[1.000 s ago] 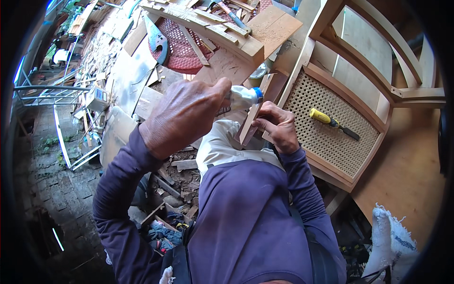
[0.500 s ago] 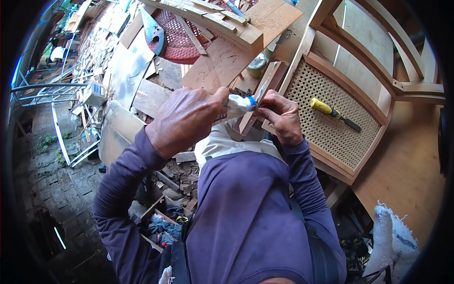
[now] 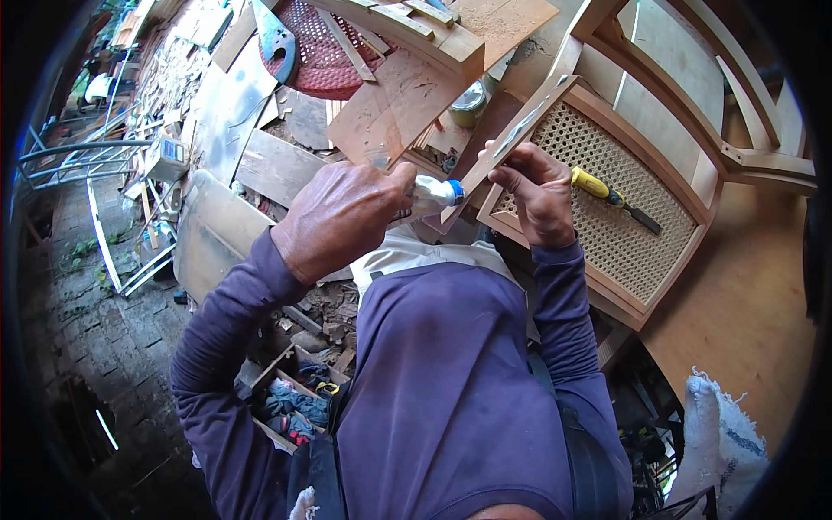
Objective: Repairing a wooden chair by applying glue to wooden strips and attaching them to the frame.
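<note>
My left hand (image 3: 336,221) is closed round a white plastic bottle (image 3: 426,192) with a blue cap, its cap end at the lower part of a narrow wooden strip (image 3: 499,152). My right hand (image 3: 530,191) pinches that strip from beneath and beside it. A glossy white line, like glue, runs along the strip's upper part. Behind the strip is a darker reddish board (image 3: 493,111). To the right lies a yellow-handled chisel (image 3: 598,186) on the woven cane panel (image 3: 628,243) of a wooden chair frame (image 3: 659,100).
A red perforated seat (image 3: 325,48) carries a handsaw (image 3: 275,43) and offcuts. A board (image 3: 390,104), a can (image 3: 468,108) and grey sheets (image 3: 221,225) lie ahead. Metal tubing (image 3: 69,163) is at left, a box of clothes (image 3: 290,403) below, a plywood panel (image 3: 737,295) at right.
My right hand has moved right with the strip, whose upper end reaches farther up and right, showing the white line. My left hand and bottle have shifted slightly.
</note>
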